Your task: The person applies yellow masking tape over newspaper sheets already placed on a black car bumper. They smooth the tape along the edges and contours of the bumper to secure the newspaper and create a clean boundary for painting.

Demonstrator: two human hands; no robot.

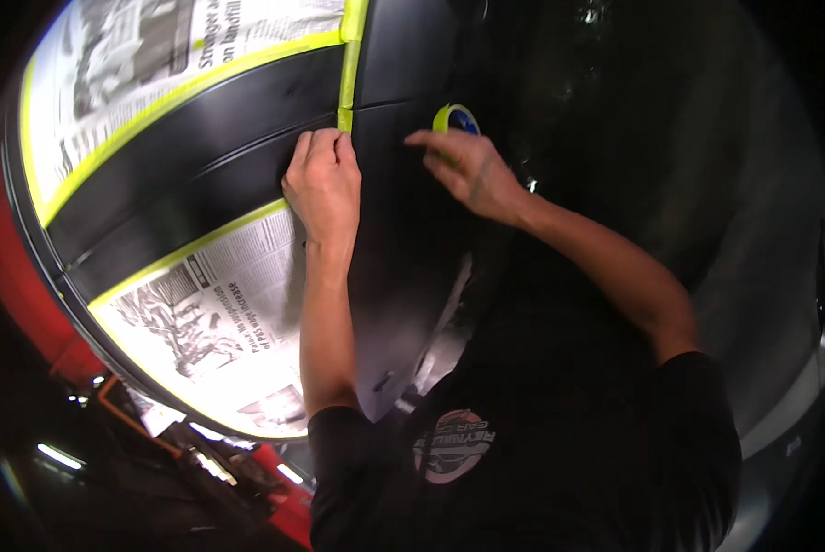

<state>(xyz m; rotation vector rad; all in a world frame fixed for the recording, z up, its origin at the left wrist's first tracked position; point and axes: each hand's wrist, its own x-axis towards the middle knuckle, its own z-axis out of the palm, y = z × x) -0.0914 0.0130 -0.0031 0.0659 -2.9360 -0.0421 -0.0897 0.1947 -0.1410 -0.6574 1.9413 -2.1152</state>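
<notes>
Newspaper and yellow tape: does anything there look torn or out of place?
Nothing clearly stands out: yellow tape edges both newspaper sheets, and no tear shows. Behind the left hand I cannot tell.

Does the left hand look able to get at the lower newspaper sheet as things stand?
Probably yes: nothing visible blocks the left hand from the lower newspaper sheet beside its wrist, though it would likely have to leave the yellow tape strip.
</notes>
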